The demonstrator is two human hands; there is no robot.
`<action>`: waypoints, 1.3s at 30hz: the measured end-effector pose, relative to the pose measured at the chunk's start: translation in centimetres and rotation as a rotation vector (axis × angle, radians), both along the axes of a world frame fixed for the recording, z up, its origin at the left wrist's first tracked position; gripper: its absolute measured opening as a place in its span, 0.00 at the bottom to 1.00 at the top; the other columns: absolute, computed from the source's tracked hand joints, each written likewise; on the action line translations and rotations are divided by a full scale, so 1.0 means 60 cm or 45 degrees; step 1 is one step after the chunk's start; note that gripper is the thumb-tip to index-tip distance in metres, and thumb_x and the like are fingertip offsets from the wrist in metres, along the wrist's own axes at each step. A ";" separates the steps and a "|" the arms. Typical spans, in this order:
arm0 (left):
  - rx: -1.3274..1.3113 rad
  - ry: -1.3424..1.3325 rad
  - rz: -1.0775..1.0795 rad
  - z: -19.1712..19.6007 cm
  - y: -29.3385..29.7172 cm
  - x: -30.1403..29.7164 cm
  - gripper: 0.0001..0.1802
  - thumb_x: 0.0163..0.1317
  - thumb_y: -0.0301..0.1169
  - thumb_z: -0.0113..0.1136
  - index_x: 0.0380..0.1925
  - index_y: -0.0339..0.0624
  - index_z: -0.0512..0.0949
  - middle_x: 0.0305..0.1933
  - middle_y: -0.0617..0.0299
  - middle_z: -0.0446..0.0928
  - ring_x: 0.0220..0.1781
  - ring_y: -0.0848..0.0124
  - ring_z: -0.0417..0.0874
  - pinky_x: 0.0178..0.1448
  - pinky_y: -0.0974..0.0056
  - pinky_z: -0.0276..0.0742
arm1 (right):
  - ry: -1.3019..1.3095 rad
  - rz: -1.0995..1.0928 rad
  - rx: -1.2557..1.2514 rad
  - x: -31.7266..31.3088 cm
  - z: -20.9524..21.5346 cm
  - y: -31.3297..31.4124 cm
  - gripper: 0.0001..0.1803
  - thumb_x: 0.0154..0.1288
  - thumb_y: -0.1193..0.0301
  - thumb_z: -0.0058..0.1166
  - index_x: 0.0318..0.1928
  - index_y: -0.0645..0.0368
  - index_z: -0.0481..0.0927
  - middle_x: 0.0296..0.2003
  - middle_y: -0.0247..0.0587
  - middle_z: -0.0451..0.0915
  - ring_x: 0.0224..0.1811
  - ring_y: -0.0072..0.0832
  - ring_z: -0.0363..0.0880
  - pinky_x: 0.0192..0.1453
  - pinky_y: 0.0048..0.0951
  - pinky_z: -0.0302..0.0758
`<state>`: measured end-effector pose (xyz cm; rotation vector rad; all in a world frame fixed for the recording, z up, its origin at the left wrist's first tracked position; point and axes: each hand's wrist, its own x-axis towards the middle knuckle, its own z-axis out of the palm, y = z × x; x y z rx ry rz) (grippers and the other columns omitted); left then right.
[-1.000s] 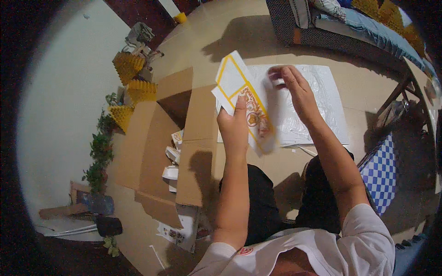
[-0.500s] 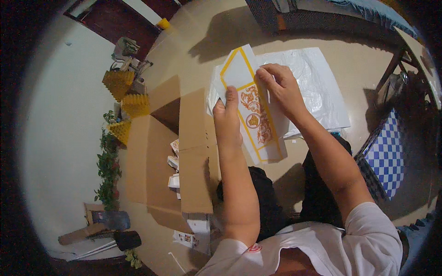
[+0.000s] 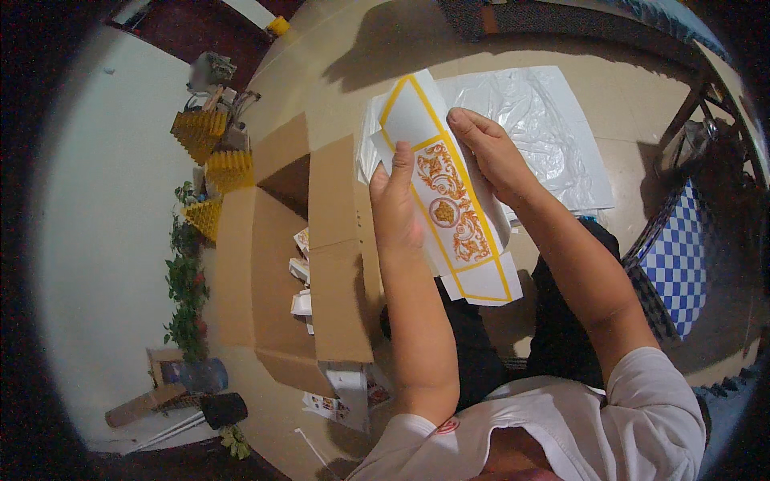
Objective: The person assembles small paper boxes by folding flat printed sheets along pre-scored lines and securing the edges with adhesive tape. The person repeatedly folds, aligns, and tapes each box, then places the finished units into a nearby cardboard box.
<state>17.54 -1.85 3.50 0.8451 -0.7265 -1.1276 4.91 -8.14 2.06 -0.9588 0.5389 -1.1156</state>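
Note:
A white paper carton blank [image 3: 453,210] with yellow lines and an orange ornamental print is held up in front of me, tilted, its pointed flap at the far end and a short flap near my knees. My left hand [image 3: 397,204] grips its left edge, thumb upright on the printed side, other fingers hidden behind. Closed on the right edge near the far end is my right hand [image 3: 491,156], thumb and forefinger at the paper and the other fingers behind it. Under and beyond the carton lies a stack of white sheets in clear plastic [image 3: 553,136] on the floor.
A tall open cardboard box [image 3: 337,240] stands left of my arm, with several small white-and-orange cartons [image 3: 301,272] inside. Blue-and-white checked sheets [image 3: 674,256] stand at the right. Yellow corrugated pieces [image 3: 199,132] and green plants [image 3: 186,289] line the left wall.
The carton's near end has swung to the right and toward me, opening out so its printed panel and short flap show more fully. Both hands keep their hold. The whole view has shifted slightly.

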 end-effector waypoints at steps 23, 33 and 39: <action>-0.058 -0.737 0.324 -0.025 -0.014 -0.034 0.28 0.74 0.46 0.40 0.59 0.30 0.67 0.57 0.51 0.72 0.58 0.64 0.72 0.64 0.62 0.66 | 0.262 -0.186 -0.617 0.046 -0.045 0.028 0.17 0.72 0.61 0.46 0.45 0.64 0.78 0.45 0.45 0.74 0.52 0.35 0.71 0.59 0.33 0.66; -0.043 -0.614 0.092 -0.034 -0.016 -0.027 0.27 0.75 0.47 0.39 0.55 0.32 0.69 0.54 0.50 0.74 0.54 0.61 0.74 0.61 0.62 0.66 | 0.424 -0.480 -0.566 0.041 -0.049 0.003 0.16 0.68 0.61 0.51 0.41 0.63 0.79 0.42 0.47 0.76 0.48 0.39 0.74 0.56 0.33 0.69; -0.029 -1.049 -0.275 -0.036 -0.002 -0.055 0.37 0.72 0.46 0.46 0.70 0.34 0.51 0.72 0.47 0.58 0.73 0.61 0.58 0.72 0.62 0.54 | 0.089 -0.589 -0.087 -0.014 -0.034 -0.051 0.19 0.69 0.58 0.52 0.42 0.65 0.79 0.33 0.39 0.80 0.38 0.24 0.75 0.45 0.28 0.72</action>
